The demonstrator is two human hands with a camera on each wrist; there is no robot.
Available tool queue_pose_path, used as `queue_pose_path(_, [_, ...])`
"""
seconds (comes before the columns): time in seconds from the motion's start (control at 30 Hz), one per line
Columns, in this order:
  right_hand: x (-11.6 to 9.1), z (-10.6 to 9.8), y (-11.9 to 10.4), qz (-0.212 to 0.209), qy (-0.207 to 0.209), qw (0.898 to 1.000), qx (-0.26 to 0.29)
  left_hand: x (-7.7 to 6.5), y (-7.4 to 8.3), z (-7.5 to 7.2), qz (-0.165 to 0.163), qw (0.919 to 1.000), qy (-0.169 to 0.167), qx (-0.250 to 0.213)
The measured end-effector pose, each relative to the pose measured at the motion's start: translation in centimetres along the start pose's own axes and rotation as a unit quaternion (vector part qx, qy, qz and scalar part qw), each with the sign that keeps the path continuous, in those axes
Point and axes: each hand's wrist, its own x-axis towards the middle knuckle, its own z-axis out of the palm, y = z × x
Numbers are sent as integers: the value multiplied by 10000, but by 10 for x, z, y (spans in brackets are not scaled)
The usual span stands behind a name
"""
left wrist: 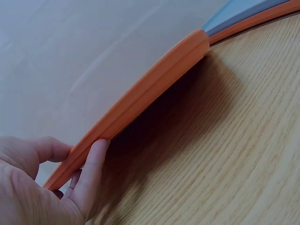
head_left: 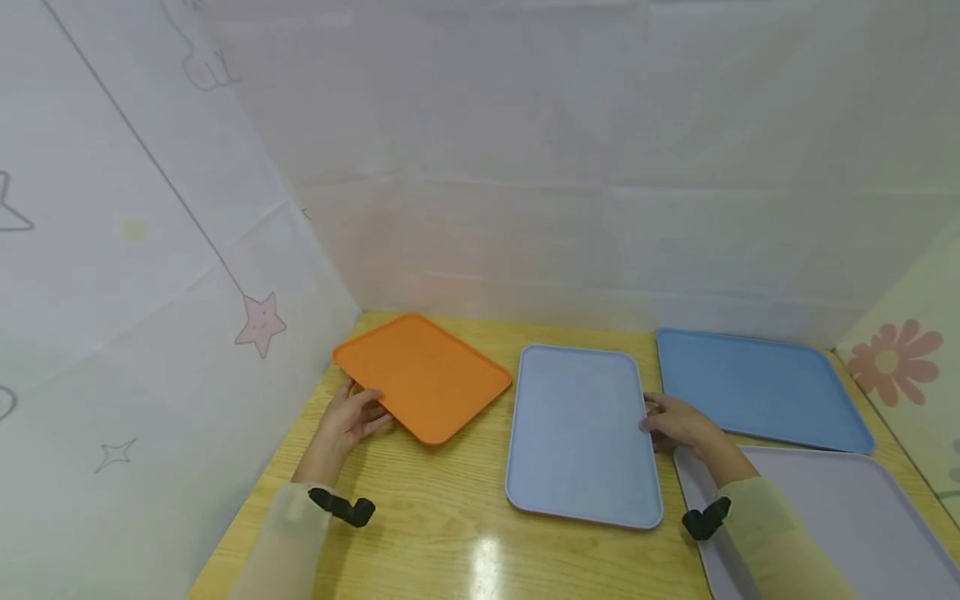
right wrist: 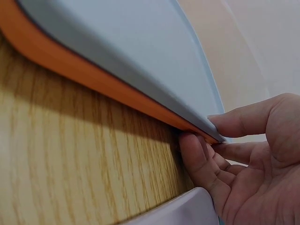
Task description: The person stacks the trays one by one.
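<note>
My left hand (head_left: 350, 417) pinches the near-left edge of an orange tray (head_left: 423, 375), thumb on top and fingers below. In the left wrist view that tray's rim (left wrist: 136, 101) slants up off the wood, with a dark shadow beneath. The right hand (head_left: 678, 423) grips the right edge of a light blue tray (head_left: 581, 433), in the middle of the table. Below it, a second orange tray (right wrist: 103, 89) shows as a band in the right wrist view. The thumb lies at the blue rim and the fingers curl under the stacked edges.
A darker blue tray (head_left: 757, 387) lies at the back right. Nearer, a pale lilac tray (head_left: 832, 508) lies partly under the right forearm in view. The wooden table (head_left: 420, 533) meets a white-sheeted wall (head_left: 510, 250) behind and another sheet (head_left: 187, 358) at left.
</note>
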Motion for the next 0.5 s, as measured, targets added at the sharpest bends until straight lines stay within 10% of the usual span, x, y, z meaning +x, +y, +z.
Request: queue_pose_path(0.5, [-3,-1,1,-119,-12,9999,72,-30,21,-4,447,9986,-208,-196])
